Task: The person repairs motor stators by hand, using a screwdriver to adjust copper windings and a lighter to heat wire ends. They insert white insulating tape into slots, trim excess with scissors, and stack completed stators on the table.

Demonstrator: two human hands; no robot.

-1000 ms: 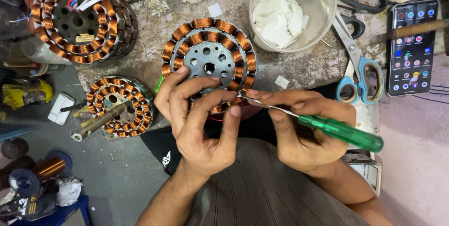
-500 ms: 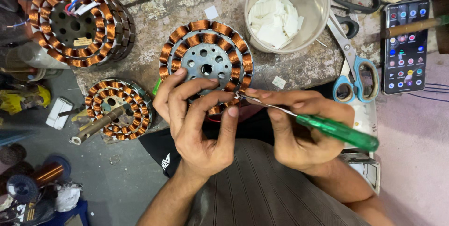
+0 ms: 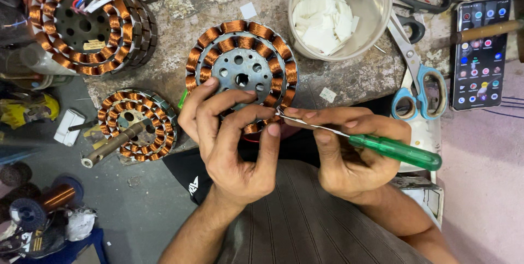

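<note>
- Head view: I am steadying the wound stator (image 3: 240,73) at the near edge of the counter (image 3: 349,78) with my left hand (image 3: 232,138), fingers spread and pressing on its lower rim.
- My right hand (image 3: 349,152) is clamped on the green-handled screwdriver (image 3: 376,144), its thin tip touching the coils at the stator's lower right.
- Copper windings are filling every slot I can see, so I judge the winding done; tucking at this edge is in hand.
- White slips are lying in the plastic tub (image 3: 338,13) just beyond.
</note>
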